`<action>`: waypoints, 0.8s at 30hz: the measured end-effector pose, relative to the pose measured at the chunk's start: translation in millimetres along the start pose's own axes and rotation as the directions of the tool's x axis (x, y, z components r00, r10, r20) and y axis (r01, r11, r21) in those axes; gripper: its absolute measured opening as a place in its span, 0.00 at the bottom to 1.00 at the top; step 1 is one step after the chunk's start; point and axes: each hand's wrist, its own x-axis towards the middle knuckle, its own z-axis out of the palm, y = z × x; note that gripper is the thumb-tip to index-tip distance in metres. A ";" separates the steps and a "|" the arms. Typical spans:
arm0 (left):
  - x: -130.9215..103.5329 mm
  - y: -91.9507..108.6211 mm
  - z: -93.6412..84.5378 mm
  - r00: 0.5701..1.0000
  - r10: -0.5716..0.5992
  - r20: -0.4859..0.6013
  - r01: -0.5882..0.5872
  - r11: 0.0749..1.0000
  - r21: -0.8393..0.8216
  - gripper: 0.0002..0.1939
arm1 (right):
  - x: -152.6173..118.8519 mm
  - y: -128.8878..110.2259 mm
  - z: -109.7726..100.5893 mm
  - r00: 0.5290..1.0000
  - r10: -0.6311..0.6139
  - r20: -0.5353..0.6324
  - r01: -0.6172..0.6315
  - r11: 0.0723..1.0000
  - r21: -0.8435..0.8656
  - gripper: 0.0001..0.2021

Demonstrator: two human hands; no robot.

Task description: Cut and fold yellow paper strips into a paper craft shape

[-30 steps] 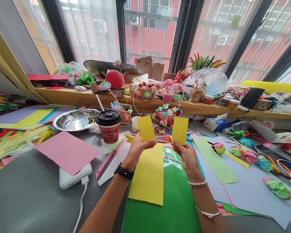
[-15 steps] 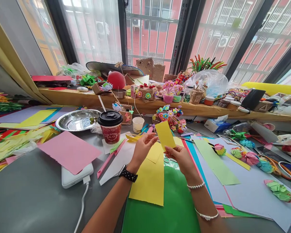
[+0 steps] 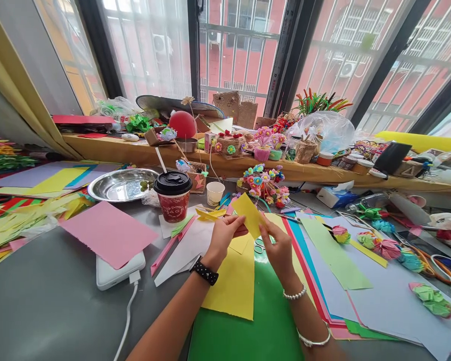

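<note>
In hand: one small yellow card, tilted, over the far end of a large yellow sheet. Pinched at the left edge between thumb and fingers of the left hand; pinched at the lower right edge by the right hand.

Done, judging by the lie of things: small pieces cut, with one in hand and a loose yellow piece flat on the large yellow sheet. Scissors laid down, partly hidden behind the right hand. Not yet done: any fold in the small yellow card, flat as far as visible. Likely left: work on both small pieces. At right, several crumpled paper buds, possibly finished.

Containers, near: red cup with black lid, upright, contents hidden. White paper cup, upright, well apart from the hands; cannot tell the contents. Steel dish, shallow, with small green fruit at the right side; cannot tell whether inside or just beside.

Containers, far: pink pot on the ledge, holding pink flowers. Orange jar, upright, lidded, contents not clear. Tissue box, with one tissue sticking out. Clear bottle, lying down; cannot tell whether filled.
</note>
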 end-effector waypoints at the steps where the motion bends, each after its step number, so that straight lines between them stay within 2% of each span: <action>1: 0.6 -0.9 -0.1 1.000 -0.008 0.007 0.008 1.000 -0.002 0.11 | -0.5 1.1 -0.1 0.998 -0.068 0.016 0.069 0.995 -0.066 0.17; 4: 2.5 -3.3 -1.3 0.999 -0.025 0.029 0.025 1.000 -0.008 0.12 | -0.9 4.1 -0.6 0.968 -0.220 0.120 0.242 0.945 -0.222 0.22; 8: 3.9 -4.8 -2.1 1.000 -0.019 0.019 0.019 1.000 -0.008 0.14 | -1.1 7.3 -1.0 0.917 -0.311 0.249 0.384 0.857 -0.344 0.27; 13: 2.8 -3.3 0.3 1.000 0.003 0.012 -0.003 1.000 -0.003 0.20 | -1.8 11.2 -0.7 0.896 -0.319 0.309 0.431 0.796 -0.426 0.30; 17: 2.8 -4.6 -0.1 0.998 0.062 0.021 -0.062 0.998 0.031 0.17 | -0.8 9.1 -1.1 0.876 -0.322 0.359 0.461 0.779 -0.426 0.29; 21: 5.5 -7.6 -3.9 0.992 0.123 0.017 -0.124 0.991 0.049 0.14 | 0.0 3.1 -1.2 0.866 -0.328 0.377 0.468 0.798 -0.379 0.27; 24: 8.3 -7.5 -7.0 0.986 0.168 0.013 -0.168 0.984 0.061 0.12 | 0.3 -1.1 -2.2 0.880 -0.330 0.340 0.430 0.858 -0.281 0.25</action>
